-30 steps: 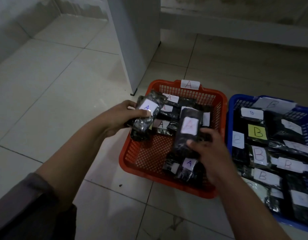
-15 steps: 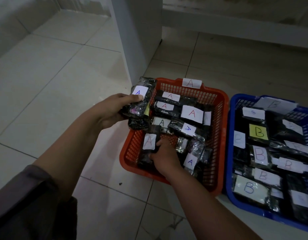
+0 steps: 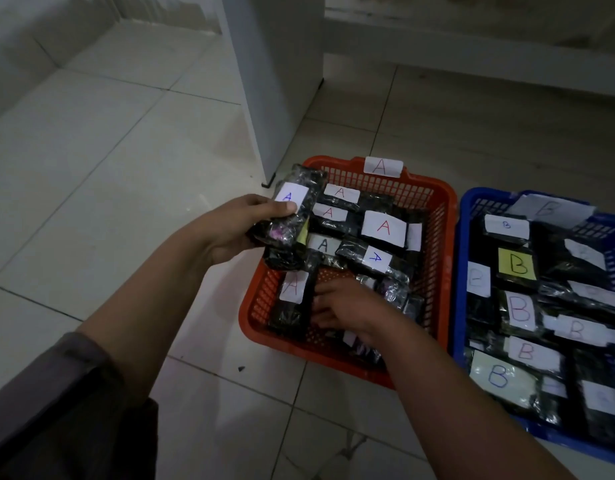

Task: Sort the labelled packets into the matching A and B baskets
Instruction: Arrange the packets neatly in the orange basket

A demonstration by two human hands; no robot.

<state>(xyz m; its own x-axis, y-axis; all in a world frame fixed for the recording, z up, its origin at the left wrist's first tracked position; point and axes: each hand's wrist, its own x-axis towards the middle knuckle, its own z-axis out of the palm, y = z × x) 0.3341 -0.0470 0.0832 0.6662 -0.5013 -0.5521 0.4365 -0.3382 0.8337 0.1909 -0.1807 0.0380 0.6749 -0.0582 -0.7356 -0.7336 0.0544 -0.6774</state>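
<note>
The orange basket carries a tag reading "A" on its far rim. Packets inside bear "A" labels in red, blue and black. The left hand holds a packet marked "A". In the blue basket, labels read "B", one of them yellow.

Bare tiled floor, indoor room corner

Left hand fingers curled gripping; right hand reaches down, fingers extended.
</note>
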